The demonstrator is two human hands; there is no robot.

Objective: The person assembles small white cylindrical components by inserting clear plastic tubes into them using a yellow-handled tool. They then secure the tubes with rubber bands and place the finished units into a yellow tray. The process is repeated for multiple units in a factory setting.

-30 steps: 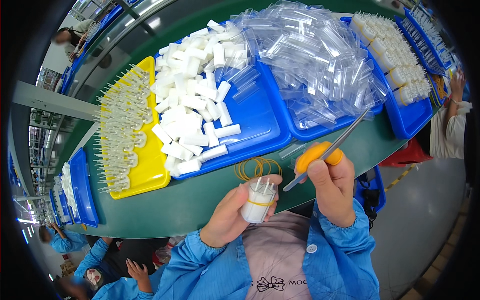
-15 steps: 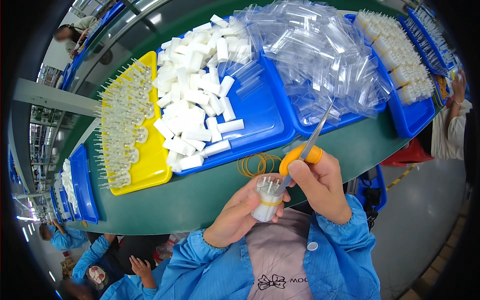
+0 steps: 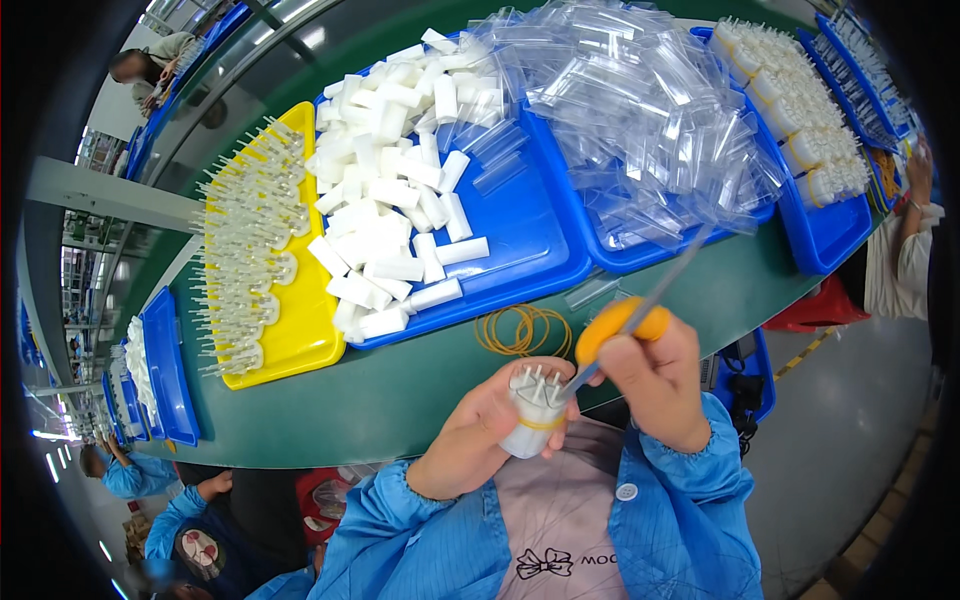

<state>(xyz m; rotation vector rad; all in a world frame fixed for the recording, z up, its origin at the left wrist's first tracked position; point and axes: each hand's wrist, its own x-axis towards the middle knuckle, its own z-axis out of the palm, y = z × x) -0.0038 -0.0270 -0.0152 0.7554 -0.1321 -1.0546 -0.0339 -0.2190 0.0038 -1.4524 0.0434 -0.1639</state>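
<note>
Green tabletop point(image 3: 270, 430) in front of you carries a yellow tray point(image 3: 298, 310) of pronged parts point(image 3: 245, 230), a blue tray point(image 3: 525, 225) of white blocks point(image 3: 375, 255), a middle tray point(image 3: 625, 262) heaped with clear sleeves point(image 3: 640, 110), and a right tray point(image 3: 838, 235) of white clusters point(image 3: 790, 115). Before your chest, your left hand point(image 3: 470, 435) grips a bundle point(image 3: 538, 408): whitish, tilted, prongs up, yellow band around it. Your right hand point(image 3: 655, 385) pinches a metal tool point(image 3: 665, 283), its lower end at the bundle's top

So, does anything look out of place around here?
Yes, slightly: some clear plastic strips lie in the blue plastic tray of white rectangular blocks, beside their main heap, and another clear strip sits on the green tabletop, outside the trays. No damage stands out.
</note>
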